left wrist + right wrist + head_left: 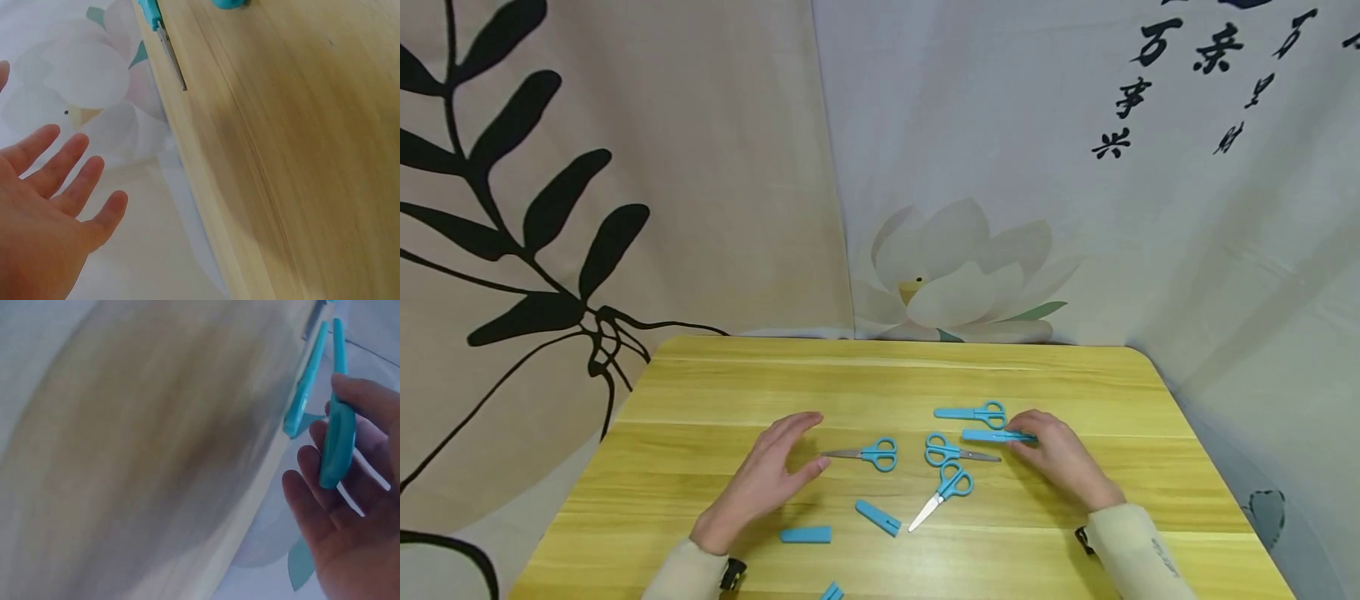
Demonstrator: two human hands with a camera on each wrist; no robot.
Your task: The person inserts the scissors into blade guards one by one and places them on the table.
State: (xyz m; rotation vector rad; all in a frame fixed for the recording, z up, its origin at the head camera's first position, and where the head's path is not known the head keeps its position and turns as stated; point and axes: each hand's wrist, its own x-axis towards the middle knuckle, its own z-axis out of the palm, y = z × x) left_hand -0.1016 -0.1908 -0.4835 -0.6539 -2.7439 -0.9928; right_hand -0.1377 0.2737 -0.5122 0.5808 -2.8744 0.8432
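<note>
My right hand (1060,454) pinches a pair of blue scissors (338,450) by the handle between thumb and fingers, with a blue cover (985,435) over its blades. Just behind it, another covered pair of scissors (961,413) lies on the table. My left hand (767,471) is held over the table with its fingers spread and holds nothing. Near its thumb are the blade tips of uncovered scissors (877,455), lying with the handle to the right. Two more uncovered pairs lie at the middle: one scissors (943,451) points right, the other scissors (945,492) points toward the front left.
Loose blue covers lie in front on the wooden table (1037,550): one cover (877,517) slanted, one cover (806,535) lying sideways, and one cover (832,592) cut off by the lower frame edge. A printed curtain (737,167) hangs behind the table's back edge.
</note>
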